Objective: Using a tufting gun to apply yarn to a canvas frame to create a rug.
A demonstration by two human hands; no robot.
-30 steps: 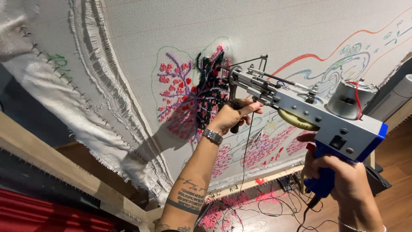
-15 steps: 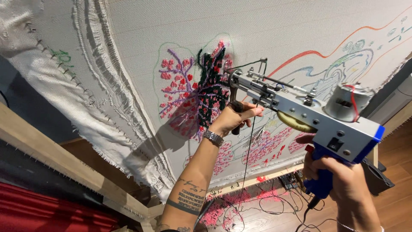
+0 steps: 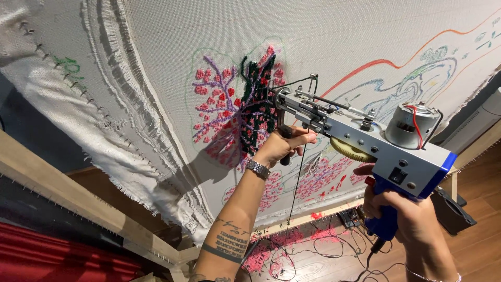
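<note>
A tufting gun [image 3: 365, 143], silver-bodied with a blue handle, is held up against the stretched backing cloth [image 3: 334, 36]. The left hand [image 3: 282, 148] is wrapped around the black front handle below the needle end; its grip is pressed together on that handle. The right hand [image 3: 404, 216] is closed round the blue rear handle, with the forefinger lying near the red trigger.

Change noted against the pictures from a second and half a second ago: the needle tip has been brought slightly closer to the dark green tufted patch [image 3: 259, 102], and the gun's body sits a little lower and nearer the camera. Both holds are unchanged. The shift is small; it is judged that tufting continues along the right side of the green patch, beside the pink yarn clusters [image 3: 214, 94].

A dark yarn strand [image 3: 296, 183] hangs from the gun toward the floor. Pink yarn scraps [image 3: 271, 248] lie on the wooden floor [image 3: 469, 245] below the wooden frame rail [image 3: 78, 201]. A power cord [image 3: 365, 263] hangs from the handle base.
</note>
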